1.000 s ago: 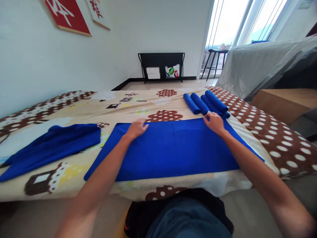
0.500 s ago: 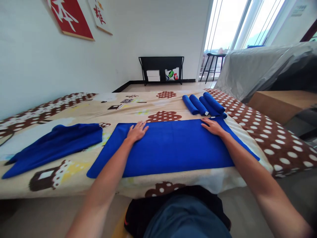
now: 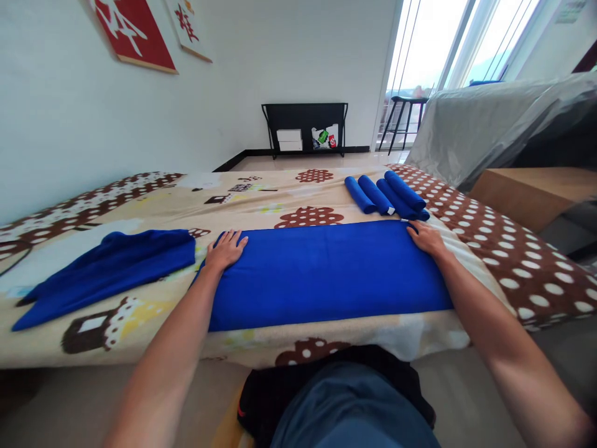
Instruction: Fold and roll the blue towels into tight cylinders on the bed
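A blue towel [image 3: 321,274] lies spread out flat in front of me, its long side running left to right. My left hand [image 3: 226,250] rests palm down at its far left corner, fingers stretched out. At the far right corner my right hand [image 3: 426,239] lies on the cloth, also flat with its fingers extended. Just beyond that hand are several rolled blue towels [image 3: 375,194] side by side, one of them on top. Off to the left, a loose, rumpled blue towel [image 3: 116,264] lies apart from the flat one.
Everything blue lies on a bed with a patterned beige blanket [image 3: 261,214], brown with white dots along its sides [image 3: 532,274]. A cardboard box [image 3: 522,193] and a plastic-covered piece of furniture [image 3: 489,118] stand to the right. A black rack [image 3: 305,115] is against the far wall.
My hands have slid apart along the towel's far edge: the left one leftward to its corner, the right one rightward to the other corner. The rolled towels have stayed put.
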{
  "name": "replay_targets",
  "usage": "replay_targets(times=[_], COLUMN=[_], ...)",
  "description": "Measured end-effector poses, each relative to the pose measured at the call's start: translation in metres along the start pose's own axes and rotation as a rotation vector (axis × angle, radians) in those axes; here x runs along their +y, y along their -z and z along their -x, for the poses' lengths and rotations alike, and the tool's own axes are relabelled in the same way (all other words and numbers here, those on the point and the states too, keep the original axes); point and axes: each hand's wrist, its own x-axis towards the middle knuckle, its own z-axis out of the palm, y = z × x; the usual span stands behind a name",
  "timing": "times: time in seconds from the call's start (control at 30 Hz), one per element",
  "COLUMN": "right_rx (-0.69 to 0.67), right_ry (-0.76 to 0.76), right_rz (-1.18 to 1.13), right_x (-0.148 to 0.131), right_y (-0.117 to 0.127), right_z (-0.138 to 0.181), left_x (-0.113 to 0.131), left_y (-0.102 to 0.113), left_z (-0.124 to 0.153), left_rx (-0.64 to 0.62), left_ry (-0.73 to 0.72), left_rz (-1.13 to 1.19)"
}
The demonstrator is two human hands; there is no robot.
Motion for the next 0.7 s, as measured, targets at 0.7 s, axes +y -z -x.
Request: replay_targets(times=[0.7], right_rx=[0.067], right_ry=[-0.027], right_rz=[0.142], right_x=[-0.051], right_y=[0.008], right_z=[0.004], left_x=[0.053], left_y=[0.017], left_z=[0.013], left_rx=[0.05], left_ry=[0.06], left_rz=[-0.042])
